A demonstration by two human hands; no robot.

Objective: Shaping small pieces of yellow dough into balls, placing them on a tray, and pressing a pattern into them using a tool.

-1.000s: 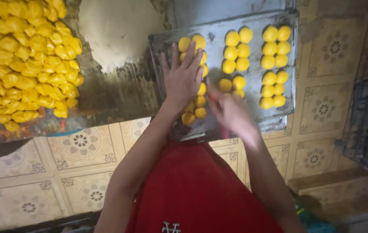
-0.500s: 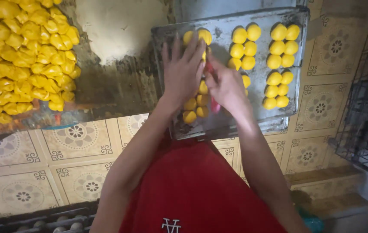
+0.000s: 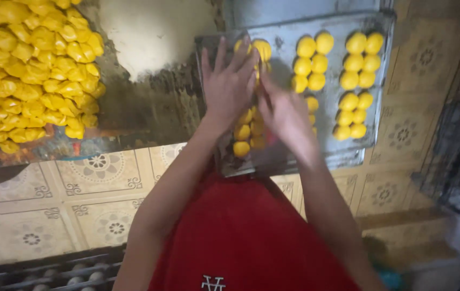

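My left hand (image 3: 229, 86) lies flat with fingers spread wide over the left column of round yellow dough balls (image 3: 244, 132) on the grey metal baking tray (image 3: 327, 145), while my right hand (image 3: 286, 116) is just beside it over the same column, blurred, so I cannot tell whether it is open or holding a ball. More dough balls (image 3: 356, 86) sit in paired rows further right on the tray, and a big heap of rough yellow dough pieces (image 3: 30, 70) lies well apart to the left on the tabletop (image 3: 138, 113), above the patterned tile floor (image 3: 79, 205).

Small food-prep workshop w/ patterned tile floor (image 3: 79, 210), metal tray (image 3: 332, 145) of yellow dough balls (image 3: 356, 86), dough heap (image 3: 30, 70).
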